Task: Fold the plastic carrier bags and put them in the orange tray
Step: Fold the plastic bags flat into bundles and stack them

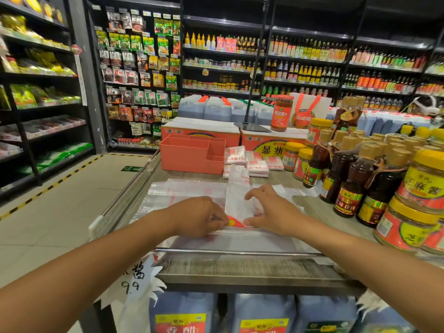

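A white plastic carrier bag (236,195) with red print lies folded into a long narrow strip on the display table, on top of flat unfolded bags (182,191). My left hand (201,216) pinches the strip's near end at its left corner. My right hand (271,209) grips the same end from the right, fingers curled over the strip. Behind, at the back of the table, stands the orange tray (192,155) with several compartments; nothing shows inside it. To its right lies a pile of folded bags (252,162).
Bottles and yellow-lidded jars (360,179) crowd the table's right side. Cartons (199,131) and jugs stand behind the tray. A metal rail (240,252) runs along the table's near edge. The aisle floor (60,200) lies to the left, lined by shelves.
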The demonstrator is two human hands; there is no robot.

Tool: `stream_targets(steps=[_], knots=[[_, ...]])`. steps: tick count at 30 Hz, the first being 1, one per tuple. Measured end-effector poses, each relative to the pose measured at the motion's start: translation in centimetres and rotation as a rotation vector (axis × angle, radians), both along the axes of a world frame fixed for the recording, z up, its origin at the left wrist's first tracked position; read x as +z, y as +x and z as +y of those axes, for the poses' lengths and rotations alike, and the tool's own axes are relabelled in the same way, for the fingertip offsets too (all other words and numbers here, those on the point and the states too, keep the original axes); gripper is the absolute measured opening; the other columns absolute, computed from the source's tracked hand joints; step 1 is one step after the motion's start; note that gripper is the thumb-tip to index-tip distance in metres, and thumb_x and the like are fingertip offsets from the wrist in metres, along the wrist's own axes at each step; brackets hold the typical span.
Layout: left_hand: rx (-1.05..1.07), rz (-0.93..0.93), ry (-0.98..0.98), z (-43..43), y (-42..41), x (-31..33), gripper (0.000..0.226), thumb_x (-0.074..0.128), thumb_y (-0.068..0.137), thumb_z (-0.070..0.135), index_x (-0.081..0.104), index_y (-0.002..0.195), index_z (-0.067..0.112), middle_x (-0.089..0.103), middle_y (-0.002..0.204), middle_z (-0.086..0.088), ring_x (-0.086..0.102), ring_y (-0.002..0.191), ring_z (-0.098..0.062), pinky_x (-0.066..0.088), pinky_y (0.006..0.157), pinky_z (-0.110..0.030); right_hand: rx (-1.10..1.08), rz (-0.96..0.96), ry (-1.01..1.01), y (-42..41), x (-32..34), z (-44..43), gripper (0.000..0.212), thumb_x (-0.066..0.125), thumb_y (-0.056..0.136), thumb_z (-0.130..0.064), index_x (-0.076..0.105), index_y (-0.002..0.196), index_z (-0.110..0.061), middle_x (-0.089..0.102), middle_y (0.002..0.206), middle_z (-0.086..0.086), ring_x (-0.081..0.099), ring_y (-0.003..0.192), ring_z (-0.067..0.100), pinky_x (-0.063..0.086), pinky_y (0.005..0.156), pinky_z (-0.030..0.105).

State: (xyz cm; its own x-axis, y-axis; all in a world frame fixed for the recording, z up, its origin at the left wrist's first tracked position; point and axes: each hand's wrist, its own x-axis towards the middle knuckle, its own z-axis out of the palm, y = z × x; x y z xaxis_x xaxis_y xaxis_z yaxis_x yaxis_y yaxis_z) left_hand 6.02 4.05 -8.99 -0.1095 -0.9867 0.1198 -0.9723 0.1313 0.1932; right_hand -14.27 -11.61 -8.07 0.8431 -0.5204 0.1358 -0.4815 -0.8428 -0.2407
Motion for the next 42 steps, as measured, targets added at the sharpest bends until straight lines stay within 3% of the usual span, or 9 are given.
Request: stream_targets(steps=[3,6,10,14,17,23,31,37,42], knots=[[0.022,0.030,-0.013,-0.8,0.1,0.0,0.027,0.057,0.100,0.041,0.078,0.114,0.031,0.072,0.117,0.019,0.057,0.103,-0.005,0.051,0.094,-0.039,0.173,0.021,-0.076,-0.1,0.1,0.4,0.021,0.069,0.094,-0.040,0.068,0.115,-0.041,0.048,0.112,-0.015,0.057,0.083,0.003,0.052,0.080,0.039],[0.030,0.106,-0.030,-0.7,0.5,-0.6,0.028,0.058,0.096,0.045,0.079,0.109,0.033,0.073,0.113,0.023,0.061,0.102,-0.002,0.051,0.095,-0.037,0.218,0.128,-0.145,0.1,0.1,0.7,0.029,0.051,0.104,-0.033,0.068,0.125,-0.043,0.051,0.099,-0.015,0.053,0.086,0.008,0.045,0.073,0.036],[0.013,0.136,-0.055,-0.4,0.4,-0.7,0.027,0.060,0.097,0.043,0.080,0.110,0.030,0.074,0.115,0.019,0.063,0.102,-0.003,0.051,0.092,-0.030,0.157,0.233,-0.263,0.8,0.2,-0.2,0.044,0.033,0.105,-0.031,0.054,0.143,-0.043,0.062,0.119,-0.007,0.060,0.108,0.021,0.036,0.068,0.034],[0.000,0.118,-0.077,-0.5,0.2,-0.5,0.024,0.062,0.099,0.037,0.080,0.113,0.028,0.074,0.117,0.017,0.063,0.103,-0.004,0.050,0.091,-0.025,0.074,0.261,-0.302,2.4,0.5,-0.9,0.048,0.032,0.105,-0.041,0.042,0.152,-0.042,0.058,0.144,-0.002,0.057,0.125,0.025,0.045,0.081,0.038],[0.002,0.126,-0.079,-0.4,0.2,-0.6,0.024,0.061,0.099,0.037,0.080,0.110,0.027,0.075,0.113,0.015,0.064,0.101,-0.007,0.051,0.089,-0.029,0.010,0.232,-0.280,4.1,0.6,-1.5,0.053,0.032,0.105,-0.053,0.033,0.156,-0.039,0.051,0.148,0.004,0.054,0.129,0.029,0.046,0.092,0.042],[0.013,0.138,-0.109,-0.2,0.1,-0.6,0.022,0.065,0.098,0.034,0.079,0.114,0.031,0.073,0.117,0.018,0.061,0.107,0.000,0.049,0.092,-0.021,-0.066,0.298,-0.264,7.0,0.0,-3.6,0.064,0.029,0.101,-0.065,0.042,0.151,-0.027,0.043,0.146,0.007,0.045,0.132,0.030,0.047,0.100,0.048],[0.012,0.134,-0.129,-0.1,-0.1,-0.4,0.022,0.065,0.098,0.031,0.081,0.112,0.025,0.074,0.117,0.014,0.062,0.106,-0.002,0.046,0.088,-0.015,-0.057,0.355,-0.242,7.3,-1.6,-4.7,0.069,0.019,0.102,-0.067,0.037,0.153,-0.024,0.034,0.162,0.006,0.034,0.146,0.029,0.035,0.113,0.051],[0.009,0.125,-0.134,-0.1,-0.5,-0.2,0.022,0.064,0.098,0.032,0.080,0.112,0.024,0.074,0.117,0.013,0.059,0.108,-0.002,0.047,0.093,-0.020,-0.075,0.292,-0.165,7.2,-2.2,-5.3,0.076,0.021,0.100,-0.070,0.026,0.159,-0.023,0.023,0.168,0.003,0.024,0.152,0.028,0.025,0.121,0.051],[0.042,0.074,-0.080,-0.7,-0.2,-1.1,0.019,0.059,0.100,0.037,0.071,0.114,0.031,0.066,0.124,0.012,0.055,0.114,-0.007,0.047,0.101,-0.036,-0.082,0.309,-0.080,7.5,-2.3,-5.6,0.078,0.020,0.100,-0.071,0.015,0.163,-0.026,0.010,0.171,0.000,0.011,0.157,0.025,0.014,0.124,0.054]])
